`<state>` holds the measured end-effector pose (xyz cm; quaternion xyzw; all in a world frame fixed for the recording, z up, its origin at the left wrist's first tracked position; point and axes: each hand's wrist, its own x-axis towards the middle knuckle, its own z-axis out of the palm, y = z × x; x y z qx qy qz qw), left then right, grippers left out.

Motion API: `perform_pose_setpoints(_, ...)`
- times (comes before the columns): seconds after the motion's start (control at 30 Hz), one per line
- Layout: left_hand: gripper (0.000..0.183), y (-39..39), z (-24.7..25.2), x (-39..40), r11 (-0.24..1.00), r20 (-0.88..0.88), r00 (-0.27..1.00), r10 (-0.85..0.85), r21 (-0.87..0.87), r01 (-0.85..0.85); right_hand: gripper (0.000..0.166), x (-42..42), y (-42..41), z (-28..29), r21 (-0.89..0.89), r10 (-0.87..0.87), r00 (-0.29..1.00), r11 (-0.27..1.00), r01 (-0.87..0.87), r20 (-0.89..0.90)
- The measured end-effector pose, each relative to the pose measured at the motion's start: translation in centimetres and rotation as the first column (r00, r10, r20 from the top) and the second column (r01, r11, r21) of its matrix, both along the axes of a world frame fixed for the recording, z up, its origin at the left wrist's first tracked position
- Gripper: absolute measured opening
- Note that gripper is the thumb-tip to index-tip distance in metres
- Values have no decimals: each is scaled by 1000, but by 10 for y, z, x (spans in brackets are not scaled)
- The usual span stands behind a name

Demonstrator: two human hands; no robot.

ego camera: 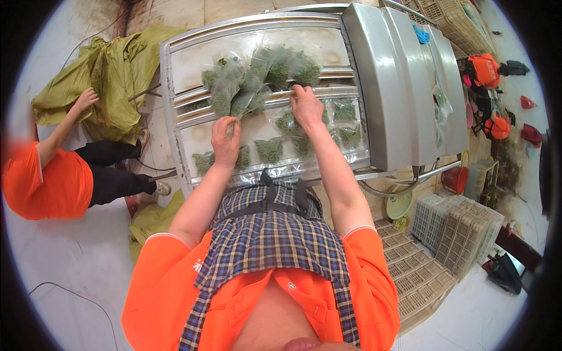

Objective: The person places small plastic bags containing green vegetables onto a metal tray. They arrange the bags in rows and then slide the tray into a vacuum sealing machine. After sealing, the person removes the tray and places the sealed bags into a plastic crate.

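Several clear plastic bags of small green grains or peppercorns (279, 72) are heaped across the middle rails of a metal-framed machine bed. My left hand (226, 138) pinches the near edge of one clear bag (246, 101) at the heap's lower left. At the heap's right, my right hand (306, 103) has thumb and fingers closed at the edge of another bag (307, 72). Further filled bags (269, 150) lie in rows on the near white panel, some partly behind my hands and forearms.
A stainless steel machine cover (386, 87) stands at the right, with a blue cloth on it. A co-worker in orange (52, 180) is at the left beside yellow-green woven sacks (109, 79). Stacked plastic crates (461, 232) stand at lower right. More people are far right.
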<state>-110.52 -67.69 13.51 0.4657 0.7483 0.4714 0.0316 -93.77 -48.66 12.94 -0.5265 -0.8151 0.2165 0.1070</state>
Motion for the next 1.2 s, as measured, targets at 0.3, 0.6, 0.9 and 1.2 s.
perform_pose_setpoints(0.3,14,-20,15,1,988,652,758,-6,122,-98,14,5,4,-12,124,195,965,977,-175,-173)
perform_pose_setpoints(0.6,11,-35,14,-11,995,641,765,66,16,-100,12,-5,12,-10,128,29,997,992,-20,-65)
perform_pose_setpoints(0.9,16,-24,7,-15,974,691,723,-8,-158,162,17,-45,-51,10,-496,-267,785,866,-59,-559)
perform_pose_setpoints(1.2,25,9,44,1,990,679,721,-139,96,101,10,1,-92,48,-226,-3,767,956,-186,-642)
